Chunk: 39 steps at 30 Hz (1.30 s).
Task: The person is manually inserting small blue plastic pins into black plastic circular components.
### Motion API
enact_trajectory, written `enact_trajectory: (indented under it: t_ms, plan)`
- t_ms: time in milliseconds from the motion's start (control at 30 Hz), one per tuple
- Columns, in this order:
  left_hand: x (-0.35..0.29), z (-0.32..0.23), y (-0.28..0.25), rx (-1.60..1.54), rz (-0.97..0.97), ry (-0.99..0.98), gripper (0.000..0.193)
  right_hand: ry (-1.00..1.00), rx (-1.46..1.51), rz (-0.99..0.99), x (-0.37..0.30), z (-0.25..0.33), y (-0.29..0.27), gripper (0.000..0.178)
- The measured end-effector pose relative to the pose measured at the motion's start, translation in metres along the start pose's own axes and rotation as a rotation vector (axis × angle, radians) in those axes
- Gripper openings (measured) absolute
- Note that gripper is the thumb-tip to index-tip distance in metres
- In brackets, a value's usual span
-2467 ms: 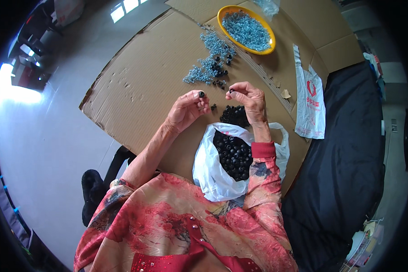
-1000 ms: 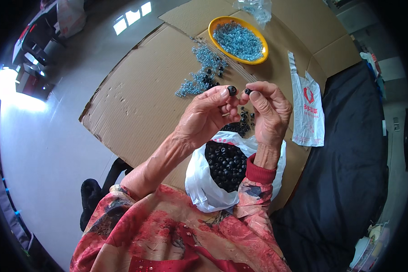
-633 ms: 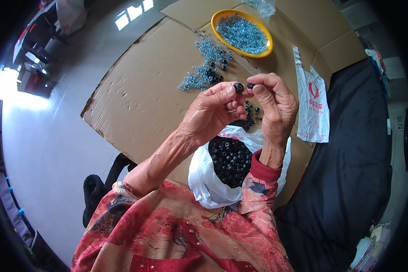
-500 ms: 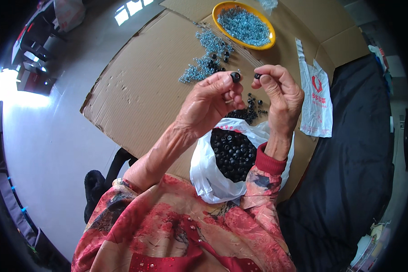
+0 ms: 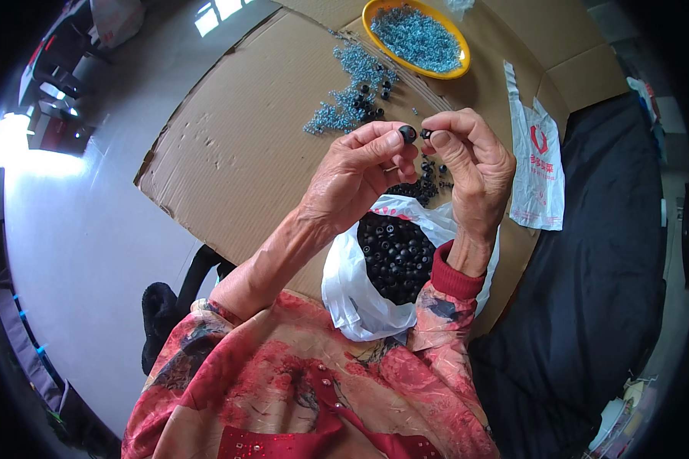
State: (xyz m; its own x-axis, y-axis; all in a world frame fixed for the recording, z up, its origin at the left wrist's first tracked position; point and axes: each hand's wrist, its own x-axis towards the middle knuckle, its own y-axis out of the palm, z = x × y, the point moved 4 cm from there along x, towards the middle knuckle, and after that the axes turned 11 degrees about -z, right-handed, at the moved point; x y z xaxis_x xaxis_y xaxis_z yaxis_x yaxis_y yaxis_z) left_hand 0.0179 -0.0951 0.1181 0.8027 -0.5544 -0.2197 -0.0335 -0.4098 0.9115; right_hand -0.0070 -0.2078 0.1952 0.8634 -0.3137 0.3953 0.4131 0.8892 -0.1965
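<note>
My left hand (image 5: 356,164) pinches a round black piece (image 5: 408,135) with a hollow in its end between thumb and forefinger. Facing it, my right hand (image 5: 476,161) grips a smaller black piece (image 5: 426,134) at its fingertips. The two pieces are close together; a narrow gap seems to separate them. Below my hands a white plastic bag (image 5: 344,287) stands open, filled with round black pieces (image 5: 396,260) like those I hold. Between the bag and my hands lies a pile of smaller black pieces (image 5: 421,190), partly hidden by my fingers.
Beneath everything is a cardboard sheet (image 5: 230,130). A yellow dish (image 5: 464,65) of small bluish metallic parts (image 5: 413,38) stands at the far side. More such parts (image 5: 333,115) lie loose, with several black pieces among them. A flat plastic bag (image 5: 538,164) lies right, beside black cloth (image 5: 589,268).
My hands have come closer together, bringing the two black pieces nearly end to end. The smaller piece in my right hand has moved left and slightly down.
</note>
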Motion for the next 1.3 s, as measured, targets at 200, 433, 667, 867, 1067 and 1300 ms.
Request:
enact_trajectory:
  t_ms: [200, 433, 667, 867, 1067, 1300]
  plan:
    - [0.0, 0.001, 0.0, 0.012, 0.054, 0.009, 0.021, -0.046, -0.029, 0.006, 0.0, 0.002, 0.001, 0.006]
    - [0.0, 0.003, 0.001, 0.011, 0.017, 0.001, 0.021, -0.087, -0.135, -0.005, -0.002, 0.003, 0.001, 0.005]
    - [-0.001, 0.003, 0.003, 0.109, 0.02, 0.068, 0.021, -0.228, -0.331, 0.024, 0.0, 0.019, -0.002, 0.003]
    - [-0.005, 0.007, 0.011, 0.034, 0.037, -0.002, 0.02, -0.206, -0.299, 0.019, 0.001, 0.023, -0.003, 0.005]
    - [-0.006, 0.007, 0.014, -0.039, 0.039, -0.054, 0.02, -0.112, -0.208, -0.025, -0.001, 0.02, -0.008, 0.006]
    - [-0.007, 0.008, 0.016, -0.066, 0.045, -0.065, 0.019, -0.145, -0.163, -0.005, -0.002, 0.017, -0.01, 0.006]
